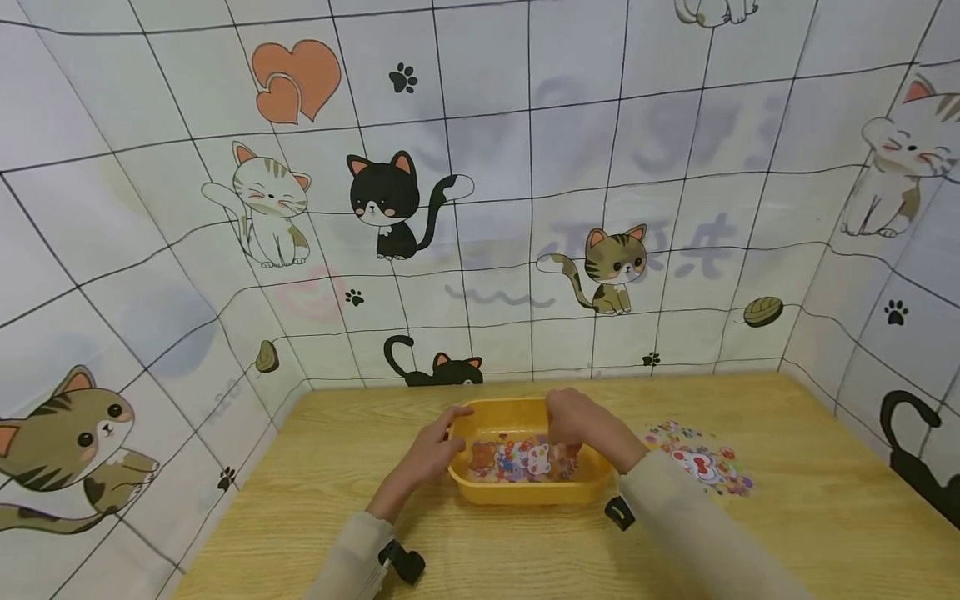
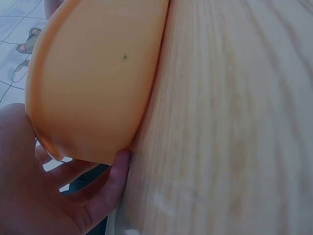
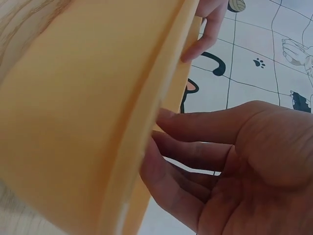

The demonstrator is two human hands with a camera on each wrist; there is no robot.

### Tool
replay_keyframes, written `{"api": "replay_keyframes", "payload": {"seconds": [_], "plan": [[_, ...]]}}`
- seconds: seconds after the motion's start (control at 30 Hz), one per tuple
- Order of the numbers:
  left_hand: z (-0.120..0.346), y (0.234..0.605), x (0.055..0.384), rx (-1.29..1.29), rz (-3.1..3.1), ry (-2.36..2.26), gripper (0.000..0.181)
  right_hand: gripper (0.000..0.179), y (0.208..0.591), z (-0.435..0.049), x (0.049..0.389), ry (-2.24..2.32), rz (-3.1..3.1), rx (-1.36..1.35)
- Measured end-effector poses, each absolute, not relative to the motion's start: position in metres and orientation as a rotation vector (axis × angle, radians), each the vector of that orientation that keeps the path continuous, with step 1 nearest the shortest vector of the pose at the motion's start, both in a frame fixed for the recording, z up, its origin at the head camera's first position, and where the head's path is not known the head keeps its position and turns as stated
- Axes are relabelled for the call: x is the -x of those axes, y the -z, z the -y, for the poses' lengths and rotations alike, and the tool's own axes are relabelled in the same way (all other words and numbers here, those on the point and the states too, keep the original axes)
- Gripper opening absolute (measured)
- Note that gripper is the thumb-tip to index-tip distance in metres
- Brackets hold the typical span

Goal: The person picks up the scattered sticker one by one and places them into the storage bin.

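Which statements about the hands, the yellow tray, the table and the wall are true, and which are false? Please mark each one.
1. The left hand holds the yellow tray. True.
2. The right hand is away from the tray. False: the right hand reaches into it.
3. Colourful decorations lie on the table, right of the tray. True.
4. The tray is empty. False: cartoon pieces lie inside.
5. The wall shows cartoon cats. True.

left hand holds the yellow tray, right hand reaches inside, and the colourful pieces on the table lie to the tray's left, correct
Wrong side: the head view shows the colourful pieces on the table lying to the right of the yellow tray. The left hand does hold the tray, and the right hand reaches inside.
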State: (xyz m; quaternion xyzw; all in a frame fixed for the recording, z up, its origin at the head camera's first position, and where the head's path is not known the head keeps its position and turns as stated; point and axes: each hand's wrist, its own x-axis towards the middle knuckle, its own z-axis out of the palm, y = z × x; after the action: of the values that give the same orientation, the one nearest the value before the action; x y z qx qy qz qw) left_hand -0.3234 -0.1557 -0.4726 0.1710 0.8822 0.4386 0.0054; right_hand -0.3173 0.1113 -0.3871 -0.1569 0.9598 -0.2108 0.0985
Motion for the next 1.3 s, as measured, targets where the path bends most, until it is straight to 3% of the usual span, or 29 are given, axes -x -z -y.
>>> {"api": "replay_keyframes", "payload": {"seconds": [0.13,0.3,0.43,0.63,1.07,1.3], "plan": [[0.156,0.47,0.322,-0.524,-2.764,-1.386,0.053,0.041,0.383,-0.11,0.32,0.569,-2.807,0.448],[0.155,0.47,0.322,-0.537,-2.766,-1.371,0.053,0.013,0.38,-0.109,0.321,0.517,-2.717,0.396],[0.155,0.472,0.323,-0.531,-2.759,-1.372,0.053,0.028,0.381,-0.107,0.324,0.455,-2.688,0.389],[0.156,0.472,0.324,-0.529,-2.743,-1.382,0.052,0.024,0.383,-0.106,0.33,0.371,-2.666,0.366],[0.158,0.473,0.325,-0.541,-2.732,-1.401,0.052,0.035,0.391,-0.107,0.337,0.38,-2.636,0.295],[0.158,0.473,0.326,-0.534,-2.736,-1.398,0.053,0.018,0.393,-0.108,0.337,0.417,-2.589,0.285]]}}
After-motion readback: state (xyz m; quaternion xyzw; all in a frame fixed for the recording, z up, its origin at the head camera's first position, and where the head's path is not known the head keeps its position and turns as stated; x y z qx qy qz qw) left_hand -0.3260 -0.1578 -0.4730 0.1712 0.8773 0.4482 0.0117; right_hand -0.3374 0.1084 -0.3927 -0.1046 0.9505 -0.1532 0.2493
